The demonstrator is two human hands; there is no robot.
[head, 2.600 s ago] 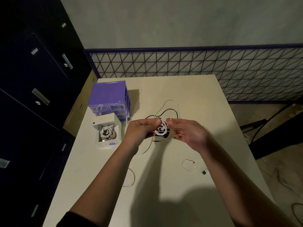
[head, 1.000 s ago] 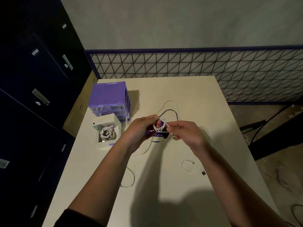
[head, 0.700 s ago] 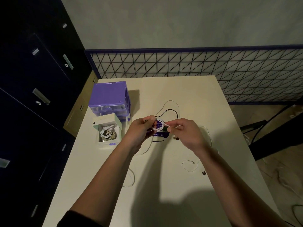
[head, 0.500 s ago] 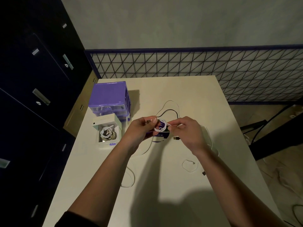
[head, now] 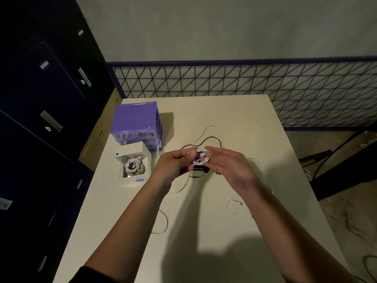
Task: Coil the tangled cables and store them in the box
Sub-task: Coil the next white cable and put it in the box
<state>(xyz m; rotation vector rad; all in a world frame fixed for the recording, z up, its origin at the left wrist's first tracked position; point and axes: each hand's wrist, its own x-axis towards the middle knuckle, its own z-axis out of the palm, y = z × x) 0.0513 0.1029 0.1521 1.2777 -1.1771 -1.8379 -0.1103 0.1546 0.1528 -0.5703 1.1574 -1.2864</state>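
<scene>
you stand at a pale worktop (head: 204,252), and a dark cabinet (head: 40,99) fills the left of the view. behind the far edge of the worktop there is a wire mesh panel (head: 265,78) with a dark blue frame. near the far left corner of the worktop sits a purple drawer unit (head: 135,117). just in front of it, touching or almost touching, stands the open white box (head: 132,162), close to the left edge; some coiled cables (head: 133,166), white and beige, already lie inside it.

your left hand (head: 173,162) and your right hand (head: 228,166) meet above the middle of the worktop. between them you hold a small white cable coil (head: 201,159). the fingers (head: 190,153) of the left hand are curled and pinch the coil at its left side. the fingers (head: 208,153) of the right hand bend over the coil from the right and touch it at the tips, while the palm stays open toward you.

under the hands a purple card (head: 199,170) with white print lies on the worktop. behind the hands a black cable (head: 208,138) and a thin white cable (head: 212,128) make loose loops toward the far edge. a white cable tail (head: 181,186) runs below the left wrist toward the near side. a small loop of thin white cable (head: 234,207) lies near the right edge, beside your right forearm.
</scene>
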